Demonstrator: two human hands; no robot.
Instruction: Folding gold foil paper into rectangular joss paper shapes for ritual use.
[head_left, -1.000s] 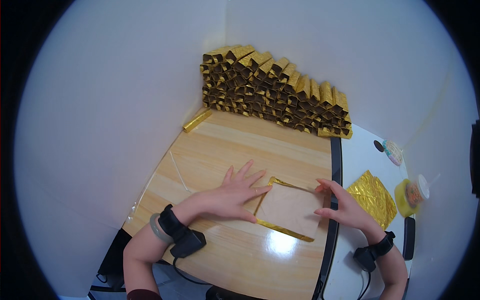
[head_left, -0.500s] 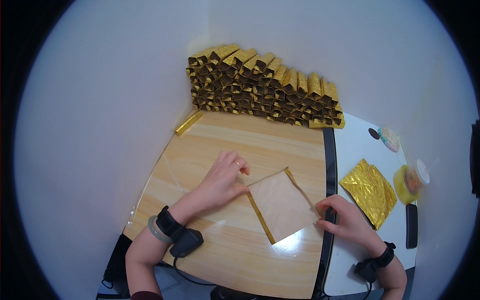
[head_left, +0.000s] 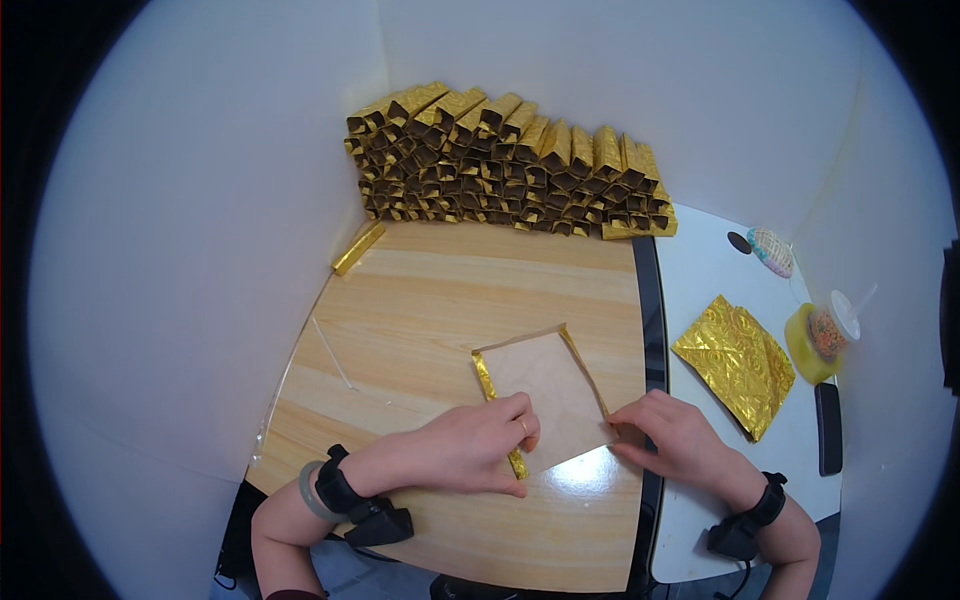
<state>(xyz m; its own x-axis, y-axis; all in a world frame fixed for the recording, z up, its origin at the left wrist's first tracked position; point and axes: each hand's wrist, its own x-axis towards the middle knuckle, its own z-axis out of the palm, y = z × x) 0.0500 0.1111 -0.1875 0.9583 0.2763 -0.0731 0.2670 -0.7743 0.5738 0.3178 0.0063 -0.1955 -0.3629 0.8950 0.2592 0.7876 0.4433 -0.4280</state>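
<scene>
A sheet of gold foil paper point(head_left: 550, 395) lies pale side up on the wooden table, with narrow gold folds along its left and right edges. My left hand point(head_left: 480, 440) rests on the lower part of the left fold, its fingers curled over the paper and the thumb by the bottom corner. At the lower right corner, my right hand point(head_left: 672, 432) pinches the other folded edge between thumb and fingers. Right of that hand, a stack of gold foil sheets point(head_left: 738, 365) lies on the white surface.
Many gold paper tubes point(head_left: 510, 165) are piled against the back wall. One folded gold strip point(head_left: 358, 248) lies at the left edge, near a thin white stick point(head_left: 333, 352). A tub of orange bits point(head_left: 828, 330), a black bar-shaped object point(head_left: 829, 428) and a knitted pouch point(head_left: 771, 252) line the right.
My left hand has slid down the left fold from the upper corner toward the bottom one. My right hand stays at the right corner. The view has shifted slightly.
</scene>
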